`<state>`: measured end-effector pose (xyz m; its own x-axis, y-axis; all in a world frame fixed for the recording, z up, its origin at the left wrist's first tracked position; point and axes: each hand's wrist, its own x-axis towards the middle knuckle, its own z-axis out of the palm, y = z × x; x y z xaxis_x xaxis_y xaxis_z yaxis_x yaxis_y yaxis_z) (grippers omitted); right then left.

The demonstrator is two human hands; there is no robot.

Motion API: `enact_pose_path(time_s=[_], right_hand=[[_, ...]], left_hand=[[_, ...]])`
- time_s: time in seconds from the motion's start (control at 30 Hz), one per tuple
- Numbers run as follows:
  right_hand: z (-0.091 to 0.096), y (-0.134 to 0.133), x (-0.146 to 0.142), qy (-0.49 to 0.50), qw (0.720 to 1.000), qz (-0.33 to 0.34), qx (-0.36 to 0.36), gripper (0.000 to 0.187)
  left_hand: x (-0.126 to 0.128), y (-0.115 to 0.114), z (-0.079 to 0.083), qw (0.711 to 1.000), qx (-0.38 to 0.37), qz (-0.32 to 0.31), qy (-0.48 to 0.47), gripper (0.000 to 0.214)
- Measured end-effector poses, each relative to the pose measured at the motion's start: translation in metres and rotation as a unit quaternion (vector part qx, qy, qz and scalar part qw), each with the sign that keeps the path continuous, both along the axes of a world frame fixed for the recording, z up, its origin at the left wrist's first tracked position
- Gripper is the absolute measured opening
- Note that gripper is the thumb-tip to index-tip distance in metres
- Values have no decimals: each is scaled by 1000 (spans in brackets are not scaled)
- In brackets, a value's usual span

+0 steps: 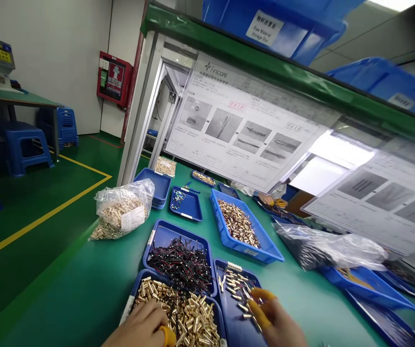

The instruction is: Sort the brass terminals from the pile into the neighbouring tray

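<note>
The right hand (275,320) hangs over a blue plastic tray, its fingers loosely curled, with yellow finger cots (261,303) on the tips among scattered brass pins (238,289). Whether a pin is pinched between them cannot be told. The left hand (137,325) lies curled at the near edge of the neighbouring tray, against a heap of brass tubes (189,313). A yellow cot shows on its thumb (164,336), but the fingertips are hidden, so its hold cannot be told either.

With parts this small and loose, light fingertip contact seems best: separating one piece at a time from the spread layer rather than raking through it, and keeping the two trays' contents apart.

Just beyond the hands, a tray holds a tangle of black-and-red wired parts (180,265). Farther on lies a long blue tray of brass pieces (238,222), with a clear plastic bag of brass pieces (122,209) to the left. A small blue tray (185,205) sits at the far end of the green bench. At far right, another person's hand (270,200), also with yellow cots, works beneath a printed instruction sheet (247,115).
</note>
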<state>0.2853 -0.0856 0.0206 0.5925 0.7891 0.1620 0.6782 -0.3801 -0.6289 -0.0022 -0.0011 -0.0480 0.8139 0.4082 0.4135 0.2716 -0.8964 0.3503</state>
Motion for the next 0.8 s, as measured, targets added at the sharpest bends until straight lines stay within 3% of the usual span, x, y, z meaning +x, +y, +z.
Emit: enact_pose_path(time_s=[0.07, 0.1, 0.2, 0.27, 0.37, 0.47, 0.57, 0.8], right_hand=[[10, 34, -15, -76, 982, 167, -37, 22], [14, 55, -27, -91, 975, 200, -37, 21], [19, 119, -63, -116, 955, 266, -67, 30], [14, 154, -82, -123, 940, 298, -114, 16], [1, 184, -94, -134, 923, 304, -193, 21], [-3, 189, -92, -137, 900, 314, -268, 20], [7, 178, -85, -136, 876, 343, -309, 19], [41, 128, -100, -162, 874, 390, -241, 14]], left_hand=[[2, 1, -1, 1000, -17, -6, -5, 15], [3, 1, -1, 999, -35, -11, 1, 16], [4, 1, 4, 994, -99, -20, 39, 10], [2, 0, 10, 989, -137, -23, 56, 8], [-1, 0, 21, 982, -179, -29, 52, 12], [-3, 2, 26, 979, -192, -36, 59, 12], [-7, 2, 26, 977, -190, -47, 81, 13], [-20, -5, 47, 971, -222, -52, 72, 29]])
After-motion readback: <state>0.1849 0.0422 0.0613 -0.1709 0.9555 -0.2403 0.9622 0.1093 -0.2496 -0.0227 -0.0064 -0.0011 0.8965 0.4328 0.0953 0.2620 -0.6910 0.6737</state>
